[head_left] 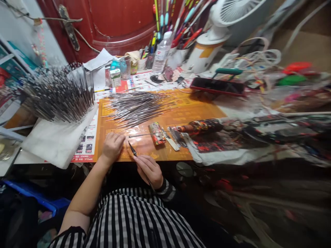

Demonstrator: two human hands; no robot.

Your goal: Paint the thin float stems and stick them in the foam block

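My left hand (113, 146) rests at the near edge of the orange board, its fingers closed at the left end of a thin grey rod (141, 135). To the right, the rod crosses a small paint-smeared block (157, 133). In my right hand (150, 168) is a slim paintbrush (132, 149) with a dark tip, pointing up and left, just below the rod. The tip appears apart from the rod. Beyond both hands, many similar thin rods (137, 106) lie in a loose pile.
A white-bladed knife (170, 139) lies right of the block. Farther right is a paint-stained tool (204, 126) on a soiled cloth. A dense stand of upright rods (59, 91) fills the left. Behind are a plastic bottle (162, 53), a phone (217, 86) and a fan (219, 31).
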